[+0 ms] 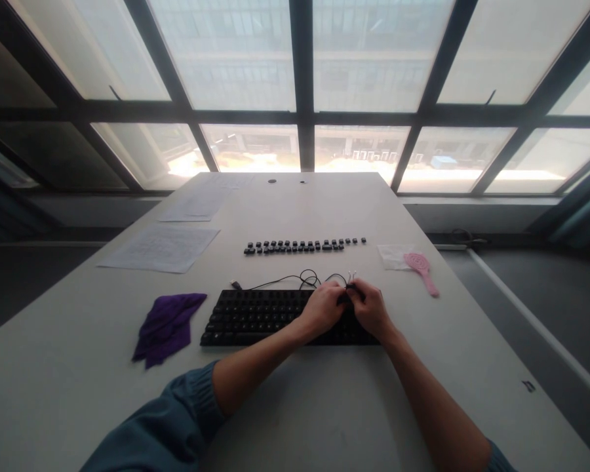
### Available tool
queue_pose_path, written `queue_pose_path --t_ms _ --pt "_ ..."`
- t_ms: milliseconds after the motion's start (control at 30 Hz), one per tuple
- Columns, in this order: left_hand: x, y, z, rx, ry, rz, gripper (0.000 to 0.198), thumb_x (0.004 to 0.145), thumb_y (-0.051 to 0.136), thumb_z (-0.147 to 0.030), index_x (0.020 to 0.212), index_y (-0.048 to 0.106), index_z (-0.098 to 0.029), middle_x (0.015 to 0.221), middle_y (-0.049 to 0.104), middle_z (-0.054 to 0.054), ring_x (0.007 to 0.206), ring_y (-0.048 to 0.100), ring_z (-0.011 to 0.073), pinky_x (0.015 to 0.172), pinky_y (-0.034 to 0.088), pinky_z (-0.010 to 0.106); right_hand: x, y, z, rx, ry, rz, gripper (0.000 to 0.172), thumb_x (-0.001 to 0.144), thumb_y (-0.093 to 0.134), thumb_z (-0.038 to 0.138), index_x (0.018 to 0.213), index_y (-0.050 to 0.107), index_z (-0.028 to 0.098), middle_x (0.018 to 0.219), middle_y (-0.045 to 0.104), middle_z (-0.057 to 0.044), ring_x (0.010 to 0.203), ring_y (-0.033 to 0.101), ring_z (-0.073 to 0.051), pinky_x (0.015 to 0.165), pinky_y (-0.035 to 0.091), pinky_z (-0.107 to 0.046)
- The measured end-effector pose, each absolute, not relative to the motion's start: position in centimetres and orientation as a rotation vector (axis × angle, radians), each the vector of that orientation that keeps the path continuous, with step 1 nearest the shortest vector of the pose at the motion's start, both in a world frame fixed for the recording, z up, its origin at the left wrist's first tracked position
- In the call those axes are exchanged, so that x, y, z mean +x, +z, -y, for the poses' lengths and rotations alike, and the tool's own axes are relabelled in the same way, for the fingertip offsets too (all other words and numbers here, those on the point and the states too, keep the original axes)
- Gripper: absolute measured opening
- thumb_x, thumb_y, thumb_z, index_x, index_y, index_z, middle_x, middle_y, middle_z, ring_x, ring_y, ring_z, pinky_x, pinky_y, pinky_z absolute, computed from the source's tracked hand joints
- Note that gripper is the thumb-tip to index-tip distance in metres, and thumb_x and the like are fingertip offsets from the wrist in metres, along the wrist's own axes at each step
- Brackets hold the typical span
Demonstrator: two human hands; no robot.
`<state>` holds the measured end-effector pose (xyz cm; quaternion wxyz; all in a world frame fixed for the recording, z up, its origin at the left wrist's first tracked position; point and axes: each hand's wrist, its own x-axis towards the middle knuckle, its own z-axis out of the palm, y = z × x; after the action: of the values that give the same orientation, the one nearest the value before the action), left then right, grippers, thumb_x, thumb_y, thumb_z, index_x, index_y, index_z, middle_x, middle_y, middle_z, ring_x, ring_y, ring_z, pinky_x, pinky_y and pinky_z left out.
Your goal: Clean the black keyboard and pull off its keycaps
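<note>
Above the right part of a black keyboard (255,320), both my hands are close together with bent fingers. My right hand (372,307) is closed around a small keycap puller (352,276), whose two thin pale wire prongs stick up past the fingertips. My left hand (323,305) is pinched closed beside it, at something dark that I cannot make out. My hands and forearms hide much of the keyboard's right side. Behind the keyboard, loose black keycaps (295,247) lie in two rows.
A black cable (280,280) loops behind the keyboard. At left lie a purple cloth (170,328) and paper sheets (160,249). A pink hairbrush (420,267) rests partly on a clear plastic bag (392,257) at right. A small dark object (528,386) lies near the table's right edge.
</note>
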<state>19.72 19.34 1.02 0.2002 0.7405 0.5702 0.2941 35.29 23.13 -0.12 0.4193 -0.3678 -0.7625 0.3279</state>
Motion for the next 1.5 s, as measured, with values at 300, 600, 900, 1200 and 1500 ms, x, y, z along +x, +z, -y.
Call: queue_pose_path --t_ms 300,600,900,1200,1500 --pt "19.9 0.6 -19.6 2.117 0.753 -1.658 0.008 0.086 0.066 -0.022 0.088 0.074 -0.02 0.089 0.065 0.005 0.087 0.062 0.0204 0.08 0.049 0.031 35.4 -0.5 -23.1 -0.943 0.827 1.827 0.02 0.093 0.054 0.028 0.074 0.055 0.021 0.068 0.057 0.001 0.065 0.052 -0.016 0.064 0.039 -0.027" --pt "20.8 0.3 -18.6 2.212 0.79 -1.698 0.007 0.094 0.055 -0.019 0.092 0.062 -0.019 0.098 0.061 0.007 0.099 0.057 0.0233 0.086 0.05 0.035 35.6 -0.7 -23.0 -0.917 0.807 1.806 0.019 0.093 0.054 0.029 0.075 0.056 0.021 0.069 0.057 0.001 0.065 0.051 -0.016 0.065 0.041 -0.028" --pt "20.7 0.7 -18.6 2.187 0.896 -1.564 0.007 0.095 0.053 -0.016 0.098 0.058 -0.02 0.102 0.059 0.006 0.101 0.055 0.0219 0.093 0.049 0.037 35.5 -0.1 -22.9 -0.972 0.765 1.737 0.022 0.093 0.053 0.031 0.072 0.053 0.022 0.064 0.053 0.002 0.06 0.048 -0.016 0.06 0.038 -0.027" --pt "20.9 1.0 -18.5 2.396 0.896 -1.519 0.019 0.095 0.052 -0.013 0.111 0.059 -0.022 0.105 0.059 0.007 0.102 0.056 0.0219 0.095 0.05 0.038 35.6 -0.3 -23.3 -1.036 0.781 1.555 0.024 0.092 0.052 0.035 0.073 0.052 0.021 0.062 0.052 0.002 0.058 0.047 -0.015 0.055 0.036 -0.027" --pt "19.8 3.9 -19.5 2.224 1.047 -1.57 0.008 0.092 0.062 -0.019 0.099 0.065 -0.021 0.104 0.064 0.007 0.102 0.059 0.0214 0.095 0.05 0.035 35.4 -0.2 -23.5 -1.036 0.854 1.459 0.025 0.095 0.05 0.036 0.075 0.052 0.022 0.063 0.055 0.001 0.057 0.05 -0.016 0.057 0.04 -0.028"
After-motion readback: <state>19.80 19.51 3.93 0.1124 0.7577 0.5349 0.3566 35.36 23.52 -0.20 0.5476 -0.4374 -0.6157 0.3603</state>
